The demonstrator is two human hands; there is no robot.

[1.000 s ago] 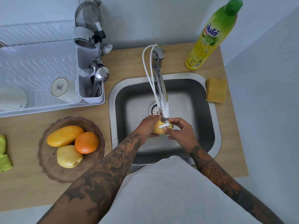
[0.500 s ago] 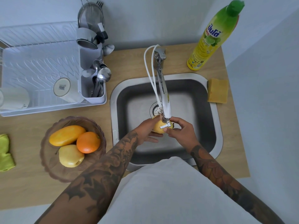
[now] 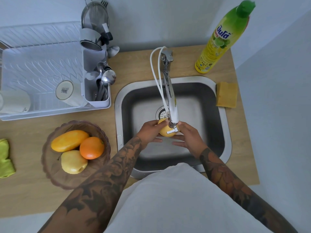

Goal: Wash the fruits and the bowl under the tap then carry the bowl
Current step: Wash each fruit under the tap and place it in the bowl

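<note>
A yellow fruit [image 3: 165, 132] sits under the tap spout [image 3: 173, 115] over the steel sink [image 3: 225, 132]. My left hand [image 3: 149, 130] cups it from the left and my right hand [image 3: 188, 137] holds it from the right. The tap's end hides part of the fruit. A brownish glass bowl [image 3: 50, 165] stands on the wooden counter left of the sink. It holds a mango [image 3: 69, 140], an orange [image 3: 91, 147] and a yellow apple [image 3: 73, 162].
A white dish rack [image 3: 42, 68] with cups and a cutlery holder [image 3: 96, 88] fills the back left. A dish soap bottle [image 3: 218, 41] and a yellow sponge [image 3: 226, 95] lie at the back right. A green cloth [image 3: 5, 158] lies at the left edge.
Both hands have turned the yellow fruit slightly under the spout, and my fingers have spread out a little below it. The bowl and its fruits have not moved.
</note>
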